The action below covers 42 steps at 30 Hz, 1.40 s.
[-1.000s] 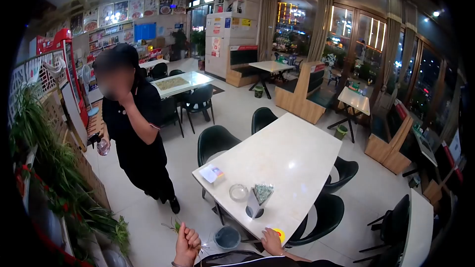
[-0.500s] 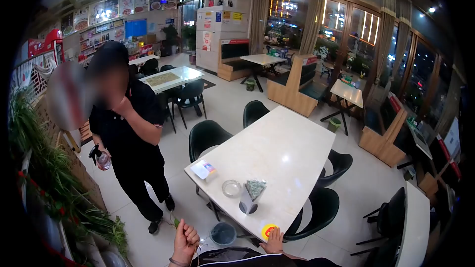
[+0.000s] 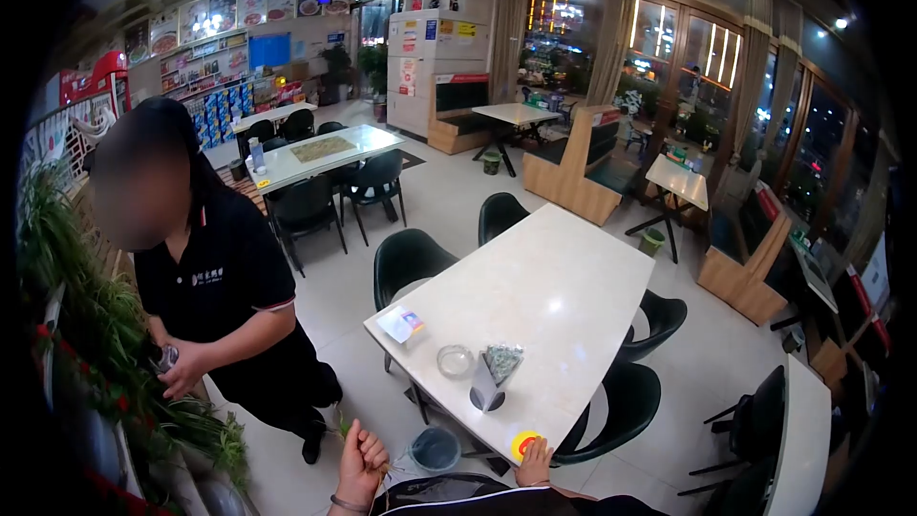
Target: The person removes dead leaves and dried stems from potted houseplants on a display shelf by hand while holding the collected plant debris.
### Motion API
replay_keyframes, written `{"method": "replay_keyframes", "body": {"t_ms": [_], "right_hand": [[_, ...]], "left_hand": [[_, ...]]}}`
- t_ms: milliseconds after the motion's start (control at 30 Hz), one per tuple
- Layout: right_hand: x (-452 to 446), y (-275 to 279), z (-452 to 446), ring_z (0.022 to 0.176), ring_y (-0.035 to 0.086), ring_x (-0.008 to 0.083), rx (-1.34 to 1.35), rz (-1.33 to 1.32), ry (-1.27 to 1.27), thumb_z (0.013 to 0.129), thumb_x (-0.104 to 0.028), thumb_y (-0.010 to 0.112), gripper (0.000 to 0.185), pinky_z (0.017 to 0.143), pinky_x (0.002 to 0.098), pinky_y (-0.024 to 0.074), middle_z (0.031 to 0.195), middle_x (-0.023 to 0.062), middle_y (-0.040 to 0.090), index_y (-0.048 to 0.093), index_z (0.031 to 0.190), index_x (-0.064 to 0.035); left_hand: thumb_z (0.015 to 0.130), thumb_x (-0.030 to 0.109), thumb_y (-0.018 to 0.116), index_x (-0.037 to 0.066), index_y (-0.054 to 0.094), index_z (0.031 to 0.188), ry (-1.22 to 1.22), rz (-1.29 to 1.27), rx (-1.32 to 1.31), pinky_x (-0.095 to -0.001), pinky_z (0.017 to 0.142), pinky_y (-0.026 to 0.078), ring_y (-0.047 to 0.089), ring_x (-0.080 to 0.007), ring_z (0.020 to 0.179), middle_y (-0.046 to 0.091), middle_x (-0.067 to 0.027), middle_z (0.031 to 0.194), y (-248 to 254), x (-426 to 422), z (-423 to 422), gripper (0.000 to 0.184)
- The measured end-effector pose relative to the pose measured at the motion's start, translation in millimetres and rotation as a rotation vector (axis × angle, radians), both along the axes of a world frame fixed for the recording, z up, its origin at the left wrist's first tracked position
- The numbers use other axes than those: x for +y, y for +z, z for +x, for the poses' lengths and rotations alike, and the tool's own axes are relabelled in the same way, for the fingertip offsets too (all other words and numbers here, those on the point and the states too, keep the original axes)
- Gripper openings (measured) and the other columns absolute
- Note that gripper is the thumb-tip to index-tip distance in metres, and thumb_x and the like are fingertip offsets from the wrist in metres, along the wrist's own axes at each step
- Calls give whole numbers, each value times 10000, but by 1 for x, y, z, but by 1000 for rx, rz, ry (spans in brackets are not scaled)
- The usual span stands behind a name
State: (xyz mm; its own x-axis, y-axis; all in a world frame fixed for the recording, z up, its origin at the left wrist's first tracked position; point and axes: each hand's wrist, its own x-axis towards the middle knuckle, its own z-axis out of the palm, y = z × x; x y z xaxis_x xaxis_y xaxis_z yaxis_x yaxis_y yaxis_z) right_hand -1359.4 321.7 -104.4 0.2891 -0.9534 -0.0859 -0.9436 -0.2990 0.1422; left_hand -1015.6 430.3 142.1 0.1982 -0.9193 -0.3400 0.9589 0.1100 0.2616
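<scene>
My left hand (image 3: 361, 463) is closed in front of me at the bottom. Out of its top pokes a thin green plant sprig (image 3: 344, 425), and pale stems trail below the fist. My right hand (image 3: 536, 466) rests flat on the near corner of the white table (image 3: 544, 296), fingers stretched, touching or just beside a round yellow sticker (image 3: 523, 443). Near it on the tabletop stand a dark triangular holder with greenish contents (image 3: 494, 384), a glass ashtray (image 3: 455, 360) and a small white packet (image 3: 397, 326).
A person in black (image 3: 229, 268) stands at the left, hands together around a partly hidden bottle (image 3: 165, 358), beside leafy plants (image 3: 86, 315). A grey bin (image 3: 435, 449) sits on the floor by the table. Dark chairs (image 3: 626, 411) flank it; booths (image 3: 578, 162) line the windows.
The person at the left has lowered a hand from the face, stepped nearer the plants and brought both hands together. My hands stay almost where they were; the view has shifted slightly.
</scene>
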Motion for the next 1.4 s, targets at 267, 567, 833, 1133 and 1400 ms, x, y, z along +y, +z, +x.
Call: {"method": "replay_keyframes", "body": {"t_ms": [267,567,833,1133,1400], "right_hand": [[-3,-1,0,1335,32,423,-90,31,-31,761,-388,574,844,1042,577,16,1435,253,113,194,1352,79],[-8,-15,0,1336,59,413,-5,-21,-32,769,-376,558,797,1045,568,44,1434,242,134,226,1359,44],[-3,2,2,1338,55,409,-5,22,-35,773,-415,555,825,1051,562,52,1437,247,118,206,1368,37],[-4,-2,0,1332,45,432,-1,7,-8,770,-405,561,836,1043,579,62,1430,274,102,194,1363,56],[-4,-12,-2,1332,46,433,8,-37,-1,742,-419,597,880,1045,578,58,1428,277,108,193,1361,60]], "left_hand": [[922,308,472,127,390,656,16,-31,12,-222,369,176,222,-70,396,262,36,512,6,-2,8,332],[921,318,473,126,410,648,-24,-63,45,-219,357,194,256,-74,389,294,33,507,8,-18,7,340],[922,314,473,138,383,635,-56,-54,22,-217,379,202,262,-73,403,291,39,509,5,-18,1,348],[926,319,462,130,389,640,-65,-34,-5,-217,373,192,260,-73,400,297,35,508,7,-13,-3,351],[931,317,453,127,392,642,-72,-19,-9,-214,364,198,273,-76,399,301,31,507,10,-10,-8,351]]}}
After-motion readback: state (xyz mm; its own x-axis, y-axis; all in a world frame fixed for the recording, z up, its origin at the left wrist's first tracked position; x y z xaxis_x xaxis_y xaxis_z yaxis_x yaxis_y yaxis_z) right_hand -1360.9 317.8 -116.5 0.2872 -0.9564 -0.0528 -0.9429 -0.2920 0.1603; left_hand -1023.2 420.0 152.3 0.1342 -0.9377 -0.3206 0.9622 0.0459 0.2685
